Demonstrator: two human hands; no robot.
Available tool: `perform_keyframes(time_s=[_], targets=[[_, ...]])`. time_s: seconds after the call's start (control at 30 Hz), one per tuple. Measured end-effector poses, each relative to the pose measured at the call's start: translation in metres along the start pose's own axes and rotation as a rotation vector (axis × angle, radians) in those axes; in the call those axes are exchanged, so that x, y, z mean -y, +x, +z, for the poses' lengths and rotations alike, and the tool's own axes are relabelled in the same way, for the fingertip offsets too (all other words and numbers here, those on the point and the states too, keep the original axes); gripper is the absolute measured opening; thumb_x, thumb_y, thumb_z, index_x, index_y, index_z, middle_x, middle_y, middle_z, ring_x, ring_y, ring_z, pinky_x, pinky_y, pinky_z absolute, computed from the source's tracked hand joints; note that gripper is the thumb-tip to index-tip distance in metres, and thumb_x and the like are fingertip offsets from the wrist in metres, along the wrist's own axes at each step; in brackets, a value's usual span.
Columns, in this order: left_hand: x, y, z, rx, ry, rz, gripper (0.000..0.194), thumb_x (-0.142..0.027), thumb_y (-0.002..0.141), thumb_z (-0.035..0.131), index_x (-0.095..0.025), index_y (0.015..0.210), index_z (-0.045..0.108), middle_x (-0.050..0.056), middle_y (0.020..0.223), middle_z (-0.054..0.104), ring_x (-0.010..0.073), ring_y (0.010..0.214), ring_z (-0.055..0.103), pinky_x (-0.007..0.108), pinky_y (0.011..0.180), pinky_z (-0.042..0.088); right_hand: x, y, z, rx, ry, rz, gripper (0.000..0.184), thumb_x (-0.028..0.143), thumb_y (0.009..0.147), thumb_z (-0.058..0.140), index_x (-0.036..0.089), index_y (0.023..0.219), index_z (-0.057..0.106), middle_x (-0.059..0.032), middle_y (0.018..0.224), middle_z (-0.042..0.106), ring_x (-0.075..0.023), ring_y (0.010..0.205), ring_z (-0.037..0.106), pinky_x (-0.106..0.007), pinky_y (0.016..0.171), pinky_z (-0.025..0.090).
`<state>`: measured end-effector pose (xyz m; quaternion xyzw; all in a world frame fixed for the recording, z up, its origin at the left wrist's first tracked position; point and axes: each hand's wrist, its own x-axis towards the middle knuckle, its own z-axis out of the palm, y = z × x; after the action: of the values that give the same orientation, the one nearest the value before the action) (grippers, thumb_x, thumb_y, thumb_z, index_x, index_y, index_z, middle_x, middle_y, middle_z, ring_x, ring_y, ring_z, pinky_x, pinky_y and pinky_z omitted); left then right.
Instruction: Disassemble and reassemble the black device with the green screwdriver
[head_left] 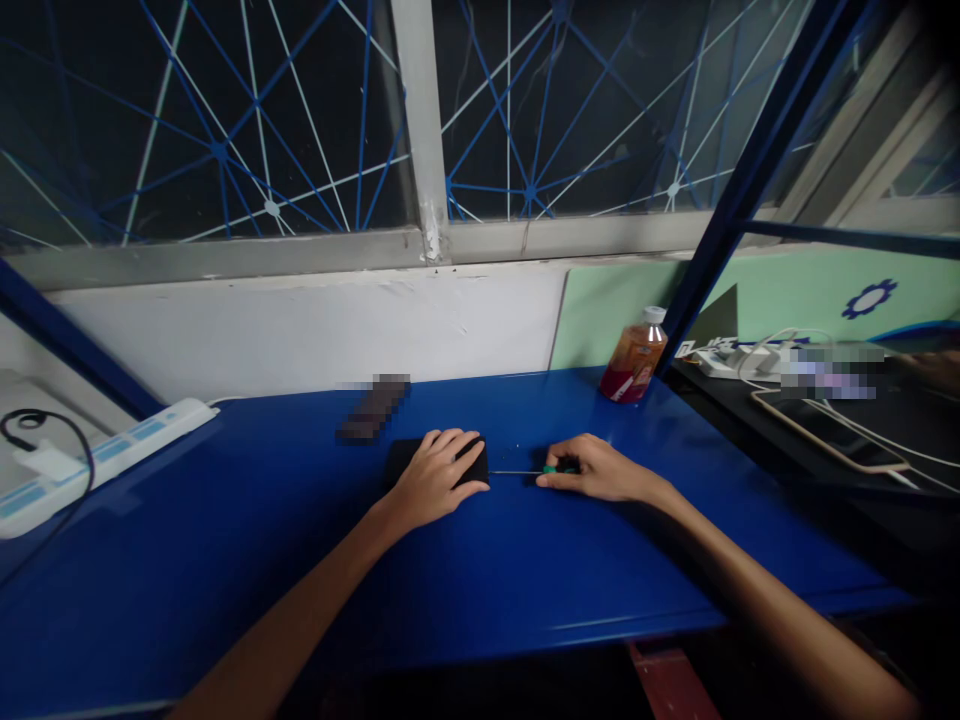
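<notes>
My left hand point(439, 475) lies curled over a flat black device point(401, 458) on the blue table point(300, 560), fingers pressed down on its right end. My right hand point(592, 470) is closed on a small screwdriver with a green handle point(559, 468). Its thin metal shaft point(514, 472) points left toward the black device's right edge. Both hands rest on the table, a short gap apart.
A blurred dark object point(373, 408) lies behind the device. A bottle of orange-red drink point(634, 357) stands at the back right. A white power strip point(105, 455) with a black cable lies at the left. A phone point(829, 428), cables and another power strip occupy the dark surface to the right.
</notes>
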<state>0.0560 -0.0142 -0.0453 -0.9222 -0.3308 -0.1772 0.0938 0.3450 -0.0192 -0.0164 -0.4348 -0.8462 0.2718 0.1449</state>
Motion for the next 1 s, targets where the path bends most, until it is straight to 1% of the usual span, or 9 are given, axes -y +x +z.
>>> perform_keyframes(time_s=[0.1, 0.2, 0.3, 0.47, 0.63, 0.7, 0.8, 0.9, 1.0], targets=[[-0.001, 0.000, 0.000, 0.007, 0.017, 0.004, 0.049, -0.049, 0.095, 0.047, -0.018, 0.133, 0.049, 0.013, 0.136, 0.053, 0.0318, 0.122, 0.049, 0.050, 0.098, 0.039, 0.003, 0.000, 0.003, 0.039, 0.087, 0.043, 0.053, 0.061, 0.092, 0.041, 0.016, 0.069, 0.058, 0.0021, 0.053, 0.055, -0.0098, 0.048, 0.046, -0.024, 0.052, 0.032], [-0.002, 0.001, 0.000, 0.014, 0.025, 0.000, 0.048, -0.048, 0.096, 0.046, -0.017, 0.132, 0.050, 0.014, 0.135, 0.054, 0.0324, 0.122, 0.049, 0.050, 0.097, 0.039, 0.003, 0.002, 0.005, 0.021, 0.099, 0.068, 0.058, 0.057, 0.097, 0.029, 0.017, 0.064, 0.054, 0.0015, 0.051, 0.053, -0.0102, 0.048, 0.047, -0.025, 0.054, 0.034], [-0.003, 0.001, 0.000, 0.007, 0.017, -0.003, 0.048, -0.048, 0.095, 0.046, -0.018, 0.132, 0.050, 0.014, 0.134, 0.054, 0.0327, 0.122, 0.049, 0.051, 0.097, 0.040, 0.000, 0.003, 0.005, -0.008, -0.014, 0.013, 0.056, 0.057, 0.096, 0.035, 0.017, 0.062, 0.056, 0.0017, 0.055, 0.053, -0.0099, 0.050, 0.044, -0.025, 0.054, 0.030], [-0.003, 0.001, -0.001, 0.004, 0.011, 0.000, 0.048, -0.049, 0.096, 0.044, -0.019, 0.133, 0.050, 0.015, 0.135, 0.054, 0.0328, 0.122, 0.049, 0.051, 0.097, 0.040, -0.004, 0.003, 0.004, -0.047, -0.092, 0.011, 0.047, 0.065, 0.084, 0.053, 0.020, 0.079, 0.066, 0.0031, 0.060, 0.059, -0.0109, 0.053, 0.049, -0.024, 0.053, 0.028], [-0.002, 0.000, -0.001, 0.012, 0.017, -0.004, 0.049, -0.049, 0.096, 0.044, -0.018, 0.133, 0.050, 0.015, 0.135, 0.054, 0.0332, 0.122, 0.049, 0.052, 0.097, 0.040, -0.008, 0.004, 0.006, -0.124, -0.239, -0.001, 0.048, 0.067, 0.076, 0.062, 0.019, 0.073, 0.063, -0.0012, 0.071, 0.064, -0.0147, 0.063, 0.055, -0.025, 0.055, 0.027], [-0.002, 0.001, -0.001, 0.021, 0.018, -0.007, 0.049, -0.049, 0.096, 0.045, -0.017, 0.133, 0.050, 0.015, 0.136, 0.053, 0.0329, 0.122, 0.049, 0.052, 0.098, 0.039, -0.007, 0.004, 0.007, -0.128, -0.267, 0.003, 0.047, 0.066, 0.076, 0.062, 0.019, 0.074, 0.062, -0.0015, 0.072, 0.064, -0.0154, 0.064, 0.056, -0.025, 0.055, 0.027], [-0.002, 0.001, -0.001, 0.030, 0.017, -0.012, 0.049, -0.050, 0.096, 0.045, -0.018, 0.133, 0.050, 0.014, 0.137, 0.053, 0.0323, 0.123, 0.049, 0.051, 0.099, 0.039, -0.003, 0.003, 0.007, -0.106, -0.283, 0.026, 0.047, 0.066, 0.078, 0.061, 0.019, 0.074, 0.061, 0.0005, 0.061, 0.060, -0.0142, 0.057, 0.054, -0.025, 0.053, 0.024], [-0.002, 0.001, -0.001, 0.032, 0.017, -0.014, 0.049, -0.051, 0.095, 0.045, -0.019, 0.133, 0.050, 0.014, 0.137, 0.053, 0.0319, 0.123, 0.049, 0.050, 0.099, 0.039, 0.000, 0.001, 0.006, -0.114, -0.275, 0.016, 0.046, 0.062, 0.087, 0.052, 0.019, 0.072, 0.061, 0.0006, 0.057, 0.058, -0.0132, 0.054, 0.052, -0.026, 0.053, 0.025], [-0.002, 0.001, -0.001, 0.030, 0.018, -0.017, 0.049, -0.051, 0.095, 0.045, -0.019, 0.133, 0.050, 0.013, 0.137, 0.053, 0.0316, 0.123, 0.049, 0.050, 0.100, 0.039, 0.000, 0.000, 0.002, -0.115, -0.237, -0.010, 0.044, 0.053, 0.095, 0.043, 0.019, 0.076, 0.063, -0.0007, 0.062, 0.061, -0.0129, 0.056, 0.052, -0.026, 0.056, 0.028]])
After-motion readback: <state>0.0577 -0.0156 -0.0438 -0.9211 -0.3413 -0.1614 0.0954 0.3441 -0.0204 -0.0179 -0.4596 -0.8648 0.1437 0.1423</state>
